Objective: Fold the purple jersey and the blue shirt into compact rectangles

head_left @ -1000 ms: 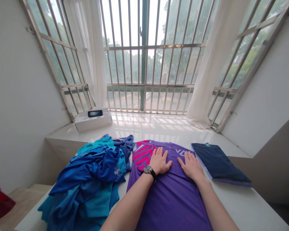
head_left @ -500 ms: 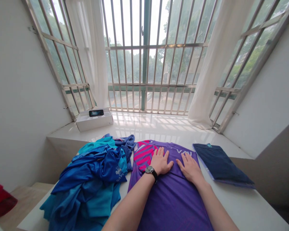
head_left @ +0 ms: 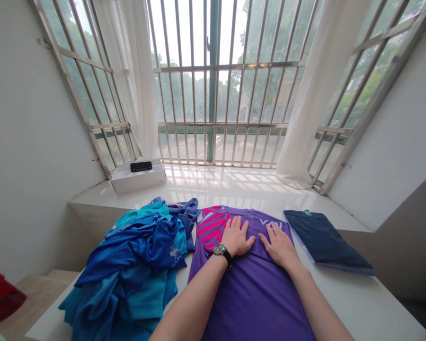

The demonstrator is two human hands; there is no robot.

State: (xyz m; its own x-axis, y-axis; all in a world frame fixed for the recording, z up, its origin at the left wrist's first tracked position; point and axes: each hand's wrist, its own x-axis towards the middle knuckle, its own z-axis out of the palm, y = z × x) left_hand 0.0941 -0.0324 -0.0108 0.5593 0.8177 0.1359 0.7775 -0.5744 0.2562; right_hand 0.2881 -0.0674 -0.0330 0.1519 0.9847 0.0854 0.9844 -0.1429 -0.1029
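A purple jersey (head_left: 255,293) with a pink striped patch and white lettering lies spread out on the white table. My left hand (head_left: 236,237), with a watch (head_left: 220,251) on its wrist, rests flat on the upper part of the jersey, beside the pink patch. My right hand (head_left: 279,245) lies flat on the cloth just below the white lettering. Fingers are spread on both hands, and neither one grips the fabric. A heap of blue and turquoise jerseys (head_left: 138,255) lies crumpled to the left. To the right is a stack of folded dark clothes (head_left: 326,241).
Behind the table runs a white window sill (head_left: 213,182). A white box (head_left: 138,181) with a black phone (head_left: 141,166) on it stands there at the left. White curtains (head_left: 301,118) hang before the barred window. At lower left is a red object (head_left: 2,296).
Both hands stay in almost the same place on the jersey. The view has shifted very slightly, and the phone's screen now looks darker.
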